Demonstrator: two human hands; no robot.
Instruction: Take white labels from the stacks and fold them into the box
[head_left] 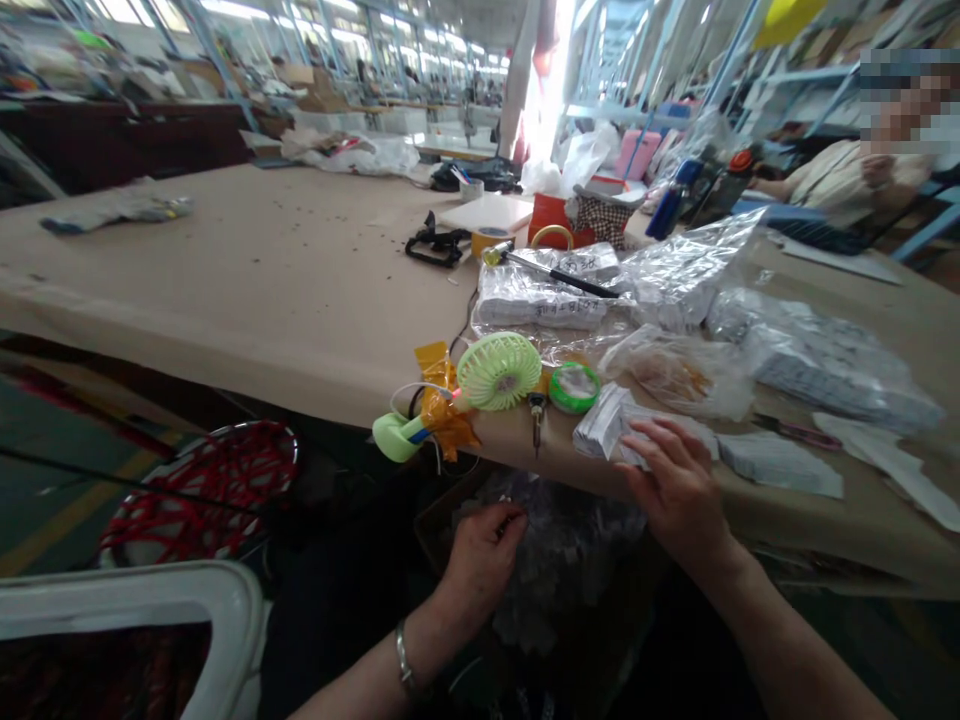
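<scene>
My left hand [484, 550] is closed in a pinch below the table edge, a bracelet on its wrist. Something tiny shows at its fingertips, too small to name. My right hand [679, 490] rests at the table's front edge, fingers stretched out over a stack of white paper labels [600, 425]. Another fanned pile of labels [780, 462] lies to its right. Left of the stack are a green tape roll [574, 388], a small pointed metal tool [536, 425] and a light-green fan [499, 372], fixed to the edge with orange tape [448, 425].
Plastic-wrapped label bundles [540, 300] lie behind, a hammer-like tool [562, 275] across them. Scissors [806, 433] lie at right. Under the table is a bag of paper scraps [547, 590]. A red-laced basket [202, 490] stands left. Another person [847, 185] sits at far right.
</scene>
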